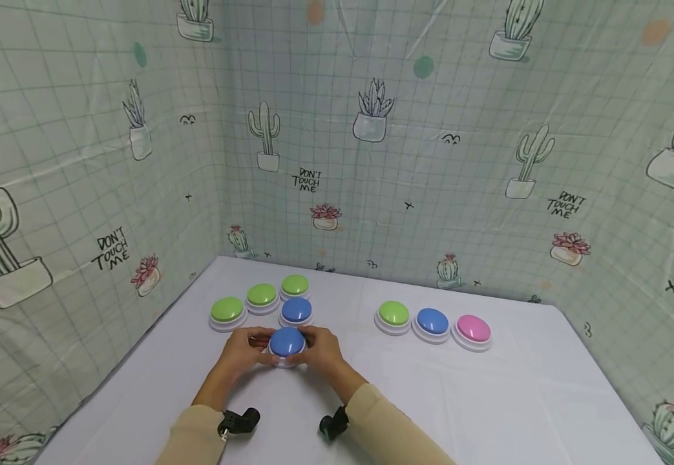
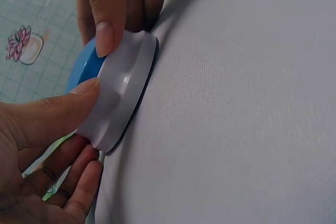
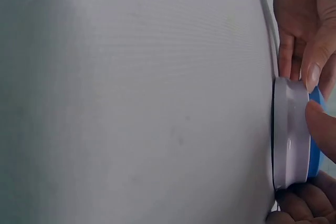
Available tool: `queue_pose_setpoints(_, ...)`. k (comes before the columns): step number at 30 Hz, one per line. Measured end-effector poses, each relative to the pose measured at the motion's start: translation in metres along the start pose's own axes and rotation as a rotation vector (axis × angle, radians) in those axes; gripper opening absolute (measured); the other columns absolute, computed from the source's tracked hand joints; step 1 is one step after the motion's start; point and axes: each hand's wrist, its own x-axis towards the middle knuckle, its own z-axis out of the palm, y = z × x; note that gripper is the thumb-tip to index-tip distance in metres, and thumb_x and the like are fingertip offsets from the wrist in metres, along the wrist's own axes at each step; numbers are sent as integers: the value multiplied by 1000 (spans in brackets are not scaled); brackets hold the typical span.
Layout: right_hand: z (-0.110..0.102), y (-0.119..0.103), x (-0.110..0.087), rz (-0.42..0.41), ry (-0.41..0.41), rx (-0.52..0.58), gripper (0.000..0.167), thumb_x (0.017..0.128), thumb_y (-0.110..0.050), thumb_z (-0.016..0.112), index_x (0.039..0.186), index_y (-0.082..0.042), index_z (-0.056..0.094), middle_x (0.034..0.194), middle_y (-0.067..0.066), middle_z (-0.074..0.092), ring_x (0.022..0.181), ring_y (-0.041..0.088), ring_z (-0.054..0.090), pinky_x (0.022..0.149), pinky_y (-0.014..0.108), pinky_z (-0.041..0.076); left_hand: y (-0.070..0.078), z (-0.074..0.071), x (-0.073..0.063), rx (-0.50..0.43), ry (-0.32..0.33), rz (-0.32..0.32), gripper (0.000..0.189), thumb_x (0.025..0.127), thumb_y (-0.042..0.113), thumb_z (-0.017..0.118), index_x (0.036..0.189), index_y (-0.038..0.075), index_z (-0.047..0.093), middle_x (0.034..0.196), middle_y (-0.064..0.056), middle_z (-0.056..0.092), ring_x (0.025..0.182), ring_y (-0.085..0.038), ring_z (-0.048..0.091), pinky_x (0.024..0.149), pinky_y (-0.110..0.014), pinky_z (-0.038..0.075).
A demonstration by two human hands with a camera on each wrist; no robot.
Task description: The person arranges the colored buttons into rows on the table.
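Note:
Both hands hold one blue push button [image 1: 286, 342] with a white base, at the near end of the left group. My left hand [image 1: 245, 352] grips its left side, and my right hand [image 1: 323, 352] grips its right side. The left wrist view shows the white base [image 2: 123, 85] with both thumbs against its near side and fingers curled round the ends. It sits on or very close to the white tabletop. Just behind it stands a second blue button [image 1: 296, 310]. In the right wrist view, the blue dome [image 3: 315, 156] is partly covered by the fingers.
Three green buttons, the left one [image 1: 227, 309], middle one [image 1: 262, 295] and far one [image 1: 295, 285], stand behind the hands. To the right is a row of a green button [image 1: 393, 314], a blue button [image 1: 432, 321] and a pink button [image 1: 473, 329]. Cactus-print cloth [image 1: 337, 148] walls the white table [image 1: 488, 400].

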Motion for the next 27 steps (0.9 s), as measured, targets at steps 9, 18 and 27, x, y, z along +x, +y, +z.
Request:
queue_pose_setpoints(9, -10, 9, -6, 33, 40, 10, 68, 75, -5, 95, 136, 3, 66, 135, 22, 68, 134, 39, 59, 115, 55, 45, 6, 17, -2, -61, 35, -5, 55, 62, -14, 92, 114, -6, 77, 104, -18, 77, 99, -30, 72, 92, -43, 59)
queue_pose_setpoints(18, -20, 13, -13, 42, 87, 44, 68, 74, 1, 93, 135, 5, 66, 134, 23, 68, 133, 40, 60, 115, 55, 45, 12, 32, -7, -88, 23, -4, 55, 69, -14, 89, 121, -7, 74, 111, -19, 75, 106, -32, 68, 96, -44, 58)
queue_pose_setpoints(27, -35, 24, -22, 75, 135, 71, 69, 73, 2, 93, 136, 3, 67, 134, 20, 69, 131, 38, 61, 114, 54, 46, 16, 56, -8, -124, -19, 55, 57, 73, -17, 85, 127, -10, 69, 123, -28, 70, 122, -46, 64, 109, -55, 50)
